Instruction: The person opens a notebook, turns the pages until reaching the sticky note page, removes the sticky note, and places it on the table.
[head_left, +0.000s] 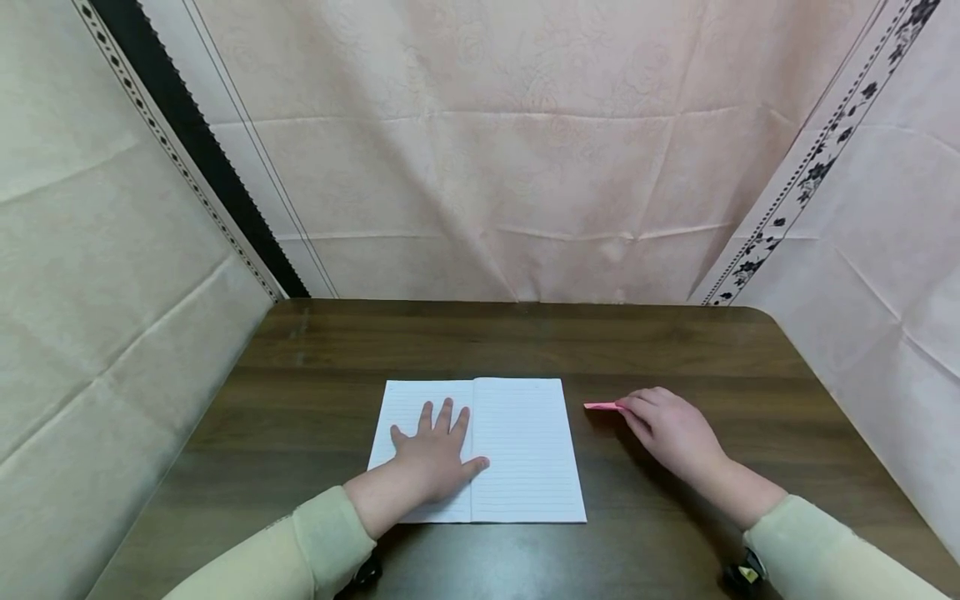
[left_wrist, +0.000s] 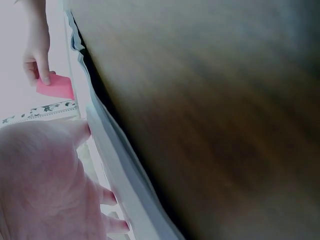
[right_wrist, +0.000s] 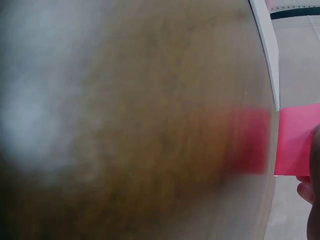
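An open notebook (head_left: 525, 450) with ruled white pages lies on the table. My left hand (head_left: 435, 458) rests on its left page, fingers spread and the thumb reaching over the fold onto the right page. In the left wrist view, that palm (left_wrist: 45, 180) lies against the notebook's edge (left_wrist: 117, 145). To the right of the notebook, my right hand (head_left: 671, 429) pinches a small pink sticky note (head_left: 602, 406) between thumb and fingers, just above the table. In the right wrist view the sticky note (right_wrist: 297, 142) stands on edge, its pink reflection showing in the tabletop.
The dark brown wooden table (head_left: 300, 467) has a glossy surface and rounded far corners. Pale cloth (head_left: 525, 167) hangs behind it and on both sides, with a black strip at the left and a floral border at the right.
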